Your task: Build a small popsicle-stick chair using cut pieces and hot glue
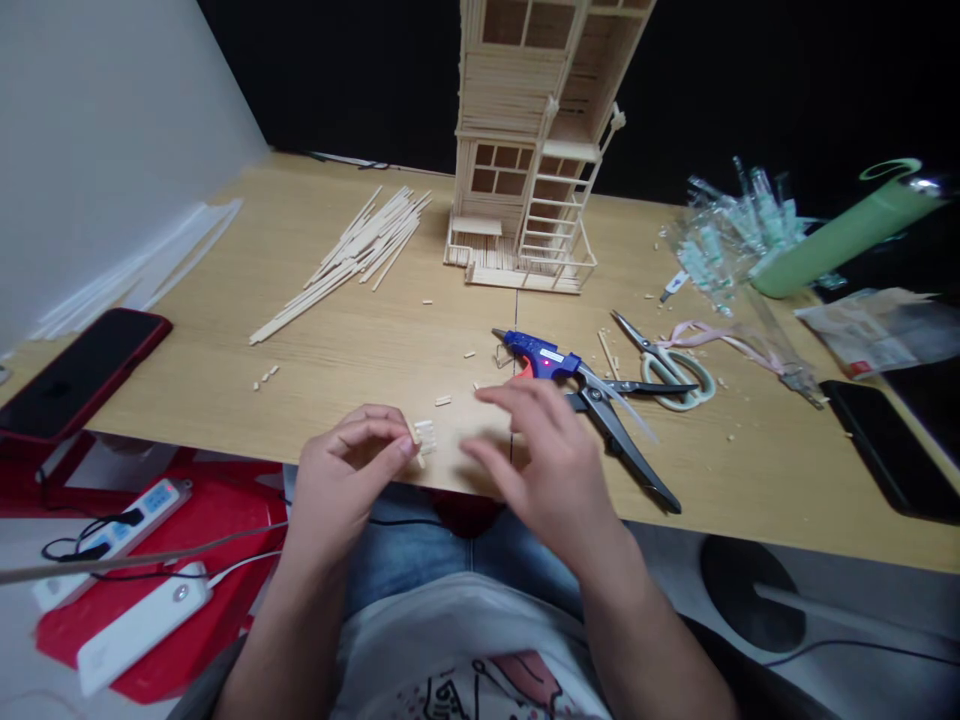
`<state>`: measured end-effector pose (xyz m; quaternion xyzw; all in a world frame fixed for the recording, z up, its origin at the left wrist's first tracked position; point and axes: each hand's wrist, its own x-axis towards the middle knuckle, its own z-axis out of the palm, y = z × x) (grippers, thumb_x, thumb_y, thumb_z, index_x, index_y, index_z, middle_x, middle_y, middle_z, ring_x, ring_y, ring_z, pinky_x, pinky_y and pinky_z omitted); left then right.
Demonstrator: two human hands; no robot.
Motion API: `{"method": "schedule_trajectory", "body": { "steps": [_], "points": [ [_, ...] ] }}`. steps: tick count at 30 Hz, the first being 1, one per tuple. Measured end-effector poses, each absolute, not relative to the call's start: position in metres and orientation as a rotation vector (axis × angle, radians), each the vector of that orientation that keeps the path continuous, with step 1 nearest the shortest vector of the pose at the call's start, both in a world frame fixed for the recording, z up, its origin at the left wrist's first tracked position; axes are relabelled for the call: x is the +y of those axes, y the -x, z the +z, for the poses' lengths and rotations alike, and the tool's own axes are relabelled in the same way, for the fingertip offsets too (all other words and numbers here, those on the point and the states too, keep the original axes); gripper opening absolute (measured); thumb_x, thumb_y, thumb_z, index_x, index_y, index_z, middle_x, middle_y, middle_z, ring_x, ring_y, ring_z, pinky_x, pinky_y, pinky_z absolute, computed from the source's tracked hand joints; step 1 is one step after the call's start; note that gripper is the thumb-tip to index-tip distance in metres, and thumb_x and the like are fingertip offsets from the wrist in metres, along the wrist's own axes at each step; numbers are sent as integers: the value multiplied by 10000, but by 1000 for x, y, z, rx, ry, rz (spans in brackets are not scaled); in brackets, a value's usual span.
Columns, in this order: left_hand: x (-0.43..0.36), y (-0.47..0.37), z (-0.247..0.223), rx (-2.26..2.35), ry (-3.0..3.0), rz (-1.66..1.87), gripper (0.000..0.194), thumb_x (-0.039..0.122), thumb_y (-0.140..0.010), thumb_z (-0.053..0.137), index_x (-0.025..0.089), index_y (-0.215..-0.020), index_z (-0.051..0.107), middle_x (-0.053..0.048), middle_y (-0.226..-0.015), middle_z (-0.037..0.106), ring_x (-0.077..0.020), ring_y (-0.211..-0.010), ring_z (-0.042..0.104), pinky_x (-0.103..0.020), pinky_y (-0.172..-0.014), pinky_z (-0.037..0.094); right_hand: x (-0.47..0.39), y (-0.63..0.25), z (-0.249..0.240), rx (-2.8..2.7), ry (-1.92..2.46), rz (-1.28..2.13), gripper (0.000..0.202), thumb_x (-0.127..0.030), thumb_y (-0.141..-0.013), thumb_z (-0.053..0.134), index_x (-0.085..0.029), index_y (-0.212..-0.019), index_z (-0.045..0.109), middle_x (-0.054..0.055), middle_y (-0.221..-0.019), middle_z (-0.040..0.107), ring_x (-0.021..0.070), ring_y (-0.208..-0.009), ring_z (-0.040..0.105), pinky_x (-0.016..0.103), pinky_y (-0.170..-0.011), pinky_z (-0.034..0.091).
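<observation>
Between thumb and fingertips, my left hand (360, 455) pinches a small wooden stick piece (425, 437) with several short pegs pointing right, over the table's front edge. My right hand (544, 455), slightly blurred, is to its right with thumb and fingers apart and nothing visible between them. Just beyond my right hand lies a blue glue gun (541, 356) with a lit red light. Short cut sticks (443, 401) lie on the table near both hands. Black-handled cutters (626, 445) rest right of my right hand.
A wooden stick model house (499, 115) stands at the back. Loose long sticks (360, 250) lie left of it. Scissors (679, 380), a green cylinder (840, 235) and a black phone (892, 445) are at right; a red-cased phone (79, 370) is at left.
</observation>
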<state>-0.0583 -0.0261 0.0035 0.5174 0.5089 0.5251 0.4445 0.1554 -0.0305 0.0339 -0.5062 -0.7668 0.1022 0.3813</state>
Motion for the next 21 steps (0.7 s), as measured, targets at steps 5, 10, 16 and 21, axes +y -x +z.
{"method": "schedule_trajectory", "body": {
  "steps": [5,10,16,21],
  "points": [
    [-24,61,-1,1253,-1218,1342,64,250,-774,811,223,-724,781,-49,-863,707,-171,-837,659,-289,-762,520,-12,-176,23,-1871,2001,62,244,-360,-930,708,-164,-1034,607,62,-794,692,251,-675,652,317,-576,406],
    [-22,67,-6,1255,-1203,1385,46,229,-768,813,233,-733,783,-39,-868,713,-172,-886,667,-290,-814,521,-2,-162,26,-1923,2212,2,333,-422,-949,681,-147,-1097,566,126,-855,731,288,-693,691,299,-529,319],
    [-21,72,-9,1299,-1153,1428,71,262,-752,822,220,-733,769,-48,-887,708,-177,-882,662,-287,-787,531,8,-152,32,-1919,2331,8,284,-338,-973,610,-120,-1137,531,169,-846,720,300,-698,701,322,-566,371],
    [-22,77,-11,1293,-1136,1448,93,285,-748,826,218,-733,763,-48,-873,704,-182,-881,659,-288,-770,533,12,-155,31,-1833,2351,30,198,-227,-920,586,-123,-1080,530,133,-758,694,274,-658,663,319,-560,353]
  ]
}}
